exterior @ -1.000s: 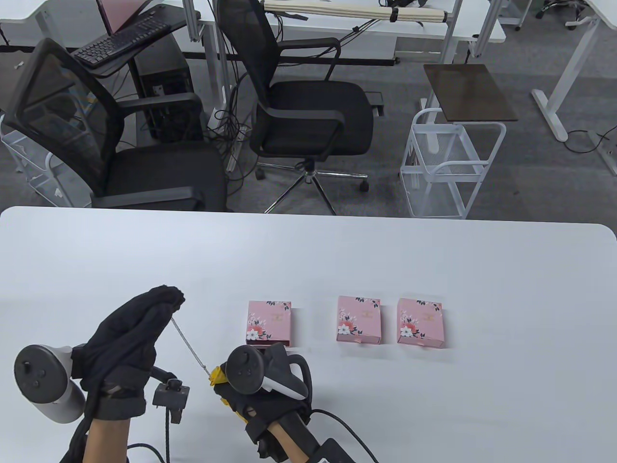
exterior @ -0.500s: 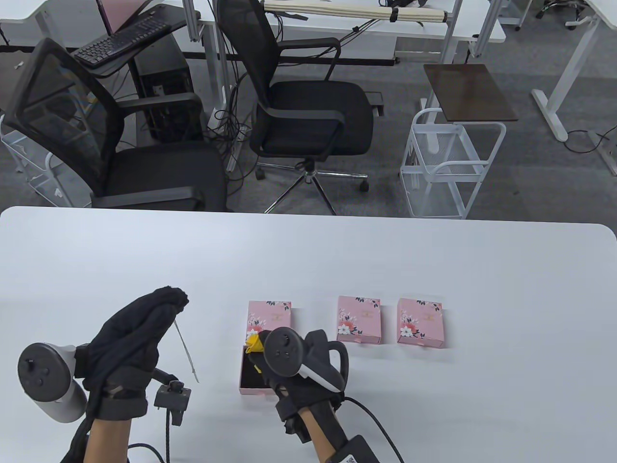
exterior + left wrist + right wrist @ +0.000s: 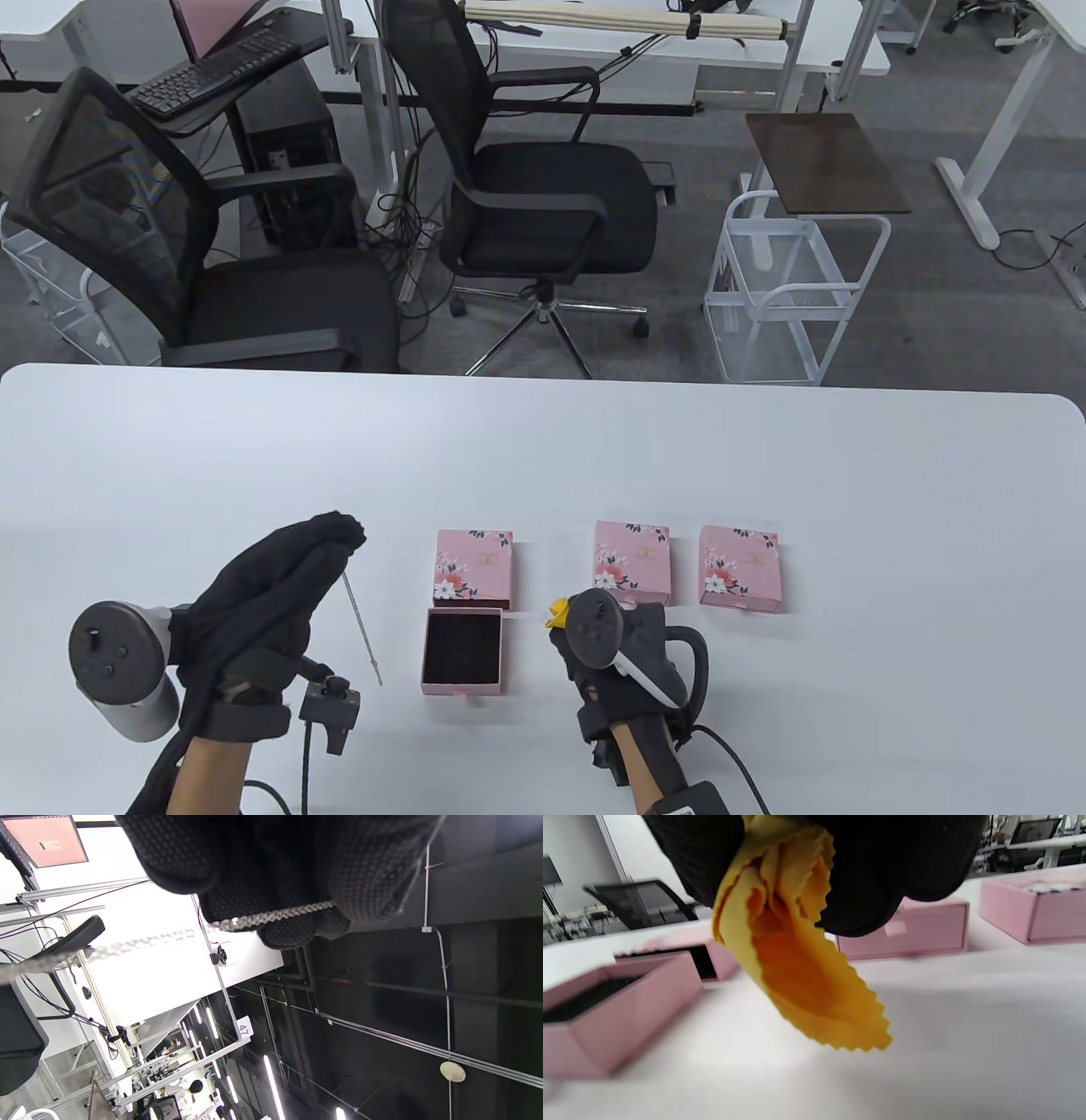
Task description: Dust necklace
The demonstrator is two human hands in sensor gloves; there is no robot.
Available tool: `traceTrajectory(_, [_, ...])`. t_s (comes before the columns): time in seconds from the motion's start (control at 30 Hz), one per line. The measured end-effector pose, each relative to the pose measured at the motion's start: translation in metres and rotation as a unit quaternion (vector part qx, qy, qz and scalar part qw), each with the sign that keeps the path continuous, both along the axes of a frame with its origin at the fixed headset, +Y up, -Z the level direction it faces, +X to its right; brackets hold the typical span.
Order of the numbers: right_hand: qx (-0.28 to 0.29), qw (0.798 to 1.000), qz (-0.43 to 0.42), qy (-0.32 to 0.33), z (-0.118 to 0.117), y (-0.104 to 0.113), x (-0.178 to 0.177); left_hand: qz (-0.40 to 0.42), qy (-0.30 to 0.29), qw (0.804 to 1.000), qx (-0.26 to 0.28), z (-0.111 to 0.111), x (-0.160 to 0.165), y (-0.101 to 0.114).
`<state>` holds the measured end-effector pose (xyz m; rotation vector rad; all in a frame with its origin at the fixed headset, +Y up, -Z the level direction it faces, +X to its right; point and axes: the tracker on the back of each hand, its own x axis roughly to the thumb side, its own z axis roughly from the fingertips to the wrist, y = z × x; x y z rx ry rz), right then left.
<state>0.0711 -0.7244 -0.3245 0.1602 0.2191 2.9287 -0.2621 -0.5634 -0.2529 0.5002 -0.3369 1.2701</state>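
An office lies behind a white tabletop (image 3: 764,458), with black mesh chairs and desks beyond its far edge. On the tabletop, three pink flowered boxes stand in a row, and the leftmost sleeve (image 3: 473,567) has its tray (image 3: 462,650) pulled out toward the person, the black lining bare.

The left hand (image 3: 254,607) is raised over the near left of the tabletop, fingertips bunched together and pinching one end of the necklace (image 3: 362,624). The chain hangs from that pinch as a thin silver line, slanting down and slightly rightward, its free end low and just left of the open tray. The left wrist view shows the links (image 3: 271,916) caught between the gloved fingertips.

The right hand (image 3: 607,649) is low over the tabletop to the right of the tray, in front of the middle box (image 3: 632,562). Its fingers pinch a folded yellow cloth (image 3: 801,955) with a pinked edge, which hangs clear of the surface.

So the chain lies well to the left of the cloth hand, with the open tray between them, and its long axis runs steeply, near upright. The cloth would have to travel leftward across the tray to meet it. Whether the chain's lower end touches the tabletop probably cannot be settled from these views.
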Motion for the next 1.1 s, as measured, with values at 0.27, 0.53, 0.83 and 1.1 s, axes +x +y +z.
traceTrajectory(0.27, [-0.08, 0.988, 0.131, 0.032, -0.001, -0.029, -0.017, -0.006, 0.005, 1.0, -0.003, -0.001, 0.002, -0.002])
traceTrajectory(0.53, [-0.115, 0.988, 0.096, 0.038, 0.001, -0.022, -0.013, -0.008, 0.007, 1.0, -0.006, -0.003, 0.004, -0.004])
traceTrajectory(0.83, [0.003, 0.997, -0.069, 0.044, 0.012, 0.027, -0.003, -0.013, 0.0, 1.0, -0.017, -0.007, 0.009, -0.007])
traceTrajectory(1.1, [0.096, 0.945, -0.278, 0.144, 0.032, 0.09, -0.033, -0.025, -0.012, 0.999, -0.028, -0.011, 0.018, -0.012])
